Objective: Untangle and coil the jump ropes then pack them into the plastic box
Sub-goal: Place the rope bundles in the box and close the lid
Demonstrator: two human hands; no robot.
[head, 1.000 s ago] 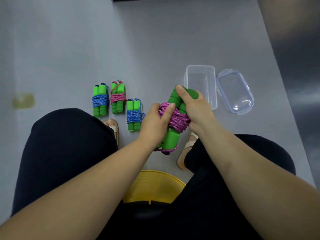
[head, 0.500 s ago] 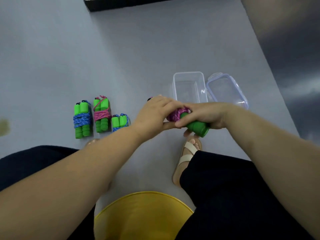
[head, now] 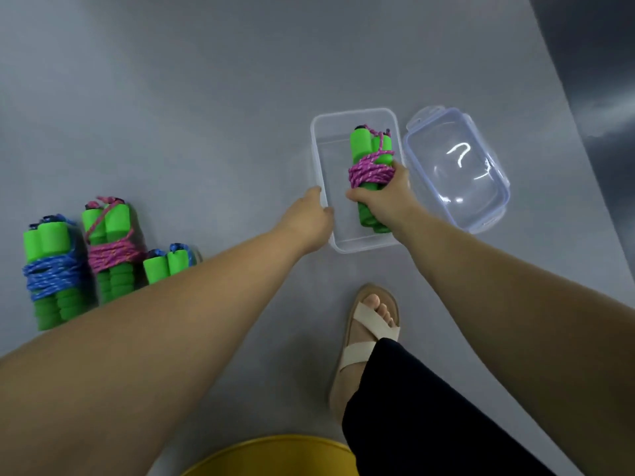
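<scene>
Box (head: 357,247) of clear plastic sits open on the grey floor (head: 206,97), with its lid (head: 457,166) lying just beside it on the right. The right hand (head: 385,197) grips a coiled pink rope (head: 371,166) round its two green handles, below the wraps. The bundle is inside the box against the right wall, lying along the box's length; whether it touches the bottom cannot be told. The left hand (head: 307,216) is at the box's left wall, touching the rim; I cannot tell whether it pinches the wall or only rests against it. Well apart to the left, three more coiled bundles lie side by side on the floor: a blue rope (head: 51,273), a second pink rope (head: 110,249) and a third rope (head: 168,262), half hidden behind the left forearm. A sandalled foot (head: 371,324) stands near the box.
</scene>
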